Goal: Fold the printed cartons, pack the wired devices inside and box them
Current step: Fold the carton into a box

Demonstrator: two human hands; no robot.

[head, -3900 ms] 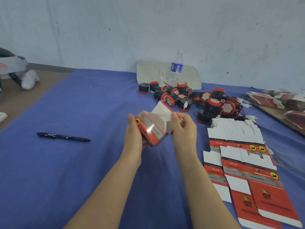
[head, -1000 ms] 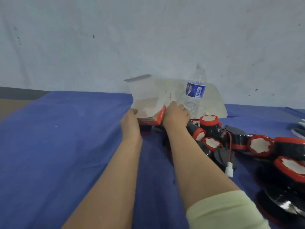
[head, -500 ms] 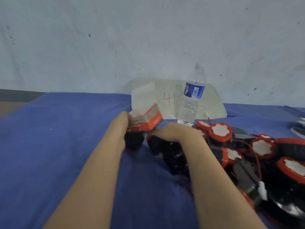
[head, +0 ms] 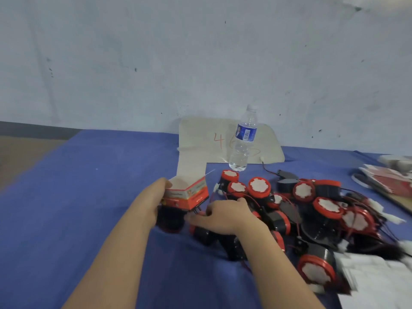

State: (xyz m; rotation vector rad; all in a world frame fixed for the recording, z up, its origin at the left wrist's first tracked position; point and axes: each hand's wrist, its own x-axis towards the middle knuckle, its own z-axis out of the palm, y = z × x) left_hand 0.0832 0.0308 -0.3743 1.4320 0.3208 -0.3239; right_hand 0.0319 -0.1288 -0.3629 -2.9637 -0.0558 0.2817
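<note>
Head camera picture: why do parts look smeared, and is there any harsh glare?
In the head view, blur smears the right hand and the devices and white cards toward the lower right edge; the water bottle near the middle is sharper. In the same view the light is soft and even: small glints on the bottle, no hard shadows on the blue cloth.

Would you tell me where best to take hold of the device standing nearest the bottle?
Grip the device by its round red rim, from above and from its left. It stands upright, white face up, so the rim gives two opposite sides; bare cloth lies to its left, while other devices crowd its right. Lift slowly: its wire may be tangled.
</note>
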